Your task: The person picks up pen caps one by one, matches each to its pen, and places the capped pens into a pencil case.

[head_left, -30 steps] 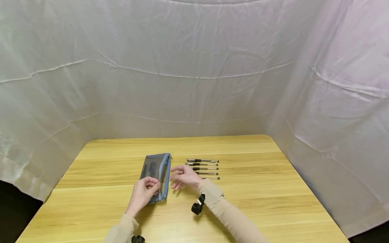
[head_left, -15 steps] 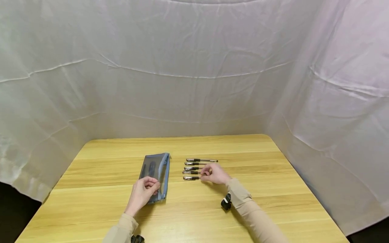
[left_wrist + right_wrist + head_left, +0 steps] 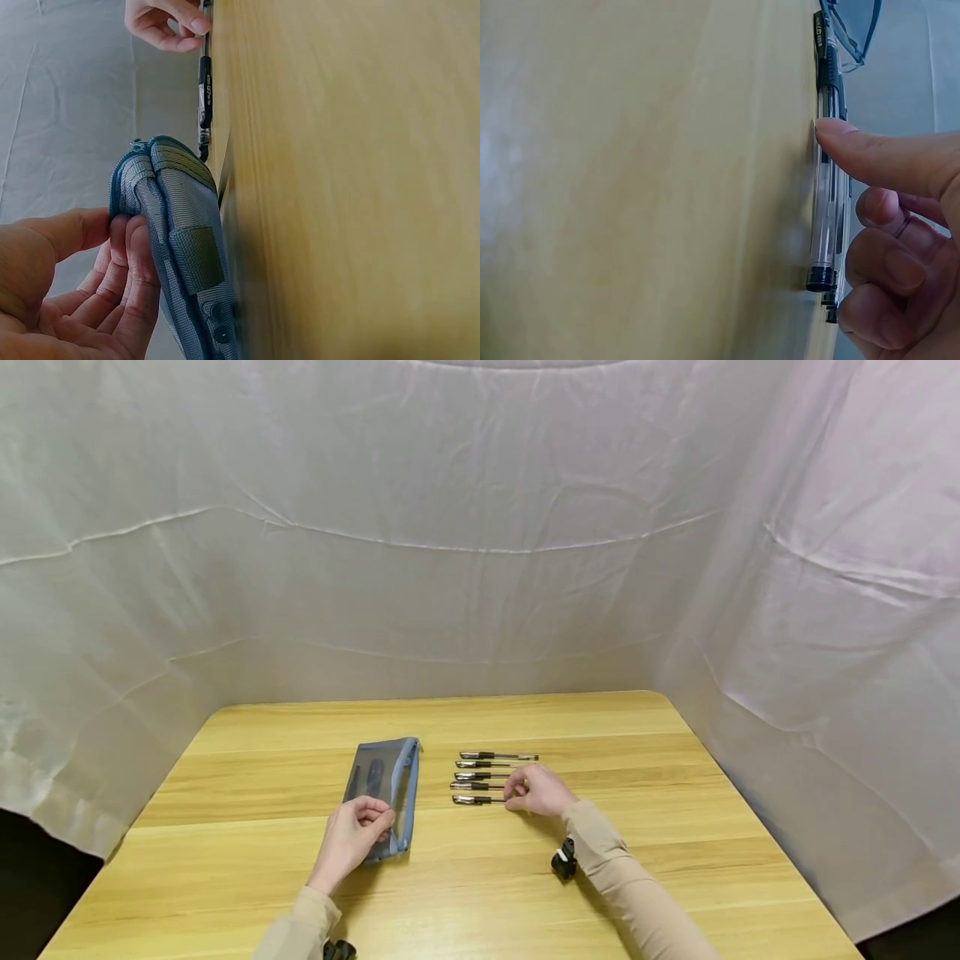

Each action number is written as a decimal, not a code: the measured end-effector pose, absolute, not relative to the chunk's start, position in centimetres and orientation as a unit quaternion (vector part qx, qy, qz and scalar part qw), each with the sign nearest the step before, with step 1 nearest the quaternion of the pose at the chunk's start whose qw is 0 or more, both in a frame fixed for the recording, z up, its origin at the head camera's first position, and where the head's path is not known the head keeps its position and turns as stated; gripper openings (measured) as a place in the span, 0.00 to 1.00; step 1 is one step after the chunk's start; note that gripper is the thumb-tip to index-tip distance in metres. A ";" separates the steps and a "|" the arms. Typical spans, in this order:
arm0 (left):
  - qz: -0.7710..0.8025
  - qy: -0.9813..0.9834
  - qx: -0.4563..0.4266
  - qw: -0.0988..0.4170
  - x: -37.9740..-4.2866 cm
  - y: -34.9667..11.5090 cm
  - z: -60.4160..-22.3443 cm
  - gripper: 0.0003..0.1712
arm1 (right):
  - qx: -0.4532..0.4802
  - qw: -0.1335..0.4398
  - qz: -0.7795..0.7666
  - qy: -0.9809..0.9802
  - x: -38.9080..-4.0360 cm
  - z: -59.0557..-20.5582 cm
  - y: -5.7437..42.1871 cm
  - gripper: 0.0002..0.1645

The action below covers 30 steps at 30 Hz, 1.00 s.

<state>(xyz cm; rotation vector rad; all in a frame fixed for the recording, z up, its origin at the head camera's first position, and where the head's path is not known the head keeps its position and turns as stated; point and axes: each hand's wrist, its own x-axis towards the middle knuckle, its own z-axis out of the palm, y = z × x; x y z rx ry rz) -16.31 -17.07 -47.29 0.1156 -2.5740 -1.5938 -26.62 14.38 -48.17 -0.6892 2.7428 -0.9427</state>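
Observation:
My left hand (image 3: 354, 838) pinches the open edge of a blue-grey mesh pencil case (image 3: 372, 766), which lies on the table with its zipped mouth gaping to the right. In the left wrist view, thumb and fingertips grip the case (image 3: 187, 202) by its zip edge. Dark items show through the mesh. To the right lie several clear gel pens with black caps, in a row. My right hand (image 3: 542, 791) is at the nearest pen (image 3: 472, 799), its thumb and index finger around the barrel. The right wrist view shows the thumb pressed on that pen (image 3: 823, 225); the index fingertip is hidden.
The other pens, such as the farthest one (image 3: 498, 756), lie parallel behind the nearest. All rest on a wooden table (image 3: 637, 877), with a pale grey curtain (image 3: 480, 610) around its back and sides.
My right hand has moved right, away from the case mouth to the nearest pen, then slid slightly farther along its barrel. The left hand and pencil case stay put.

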 end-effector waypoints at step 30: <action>-0.529 -0.846 0.037 0.056 -16.2 -17.2 -47.2 0.04 | -0.211 0.053 -0.300 0.929 -26.3 -48.5 14.1 0.03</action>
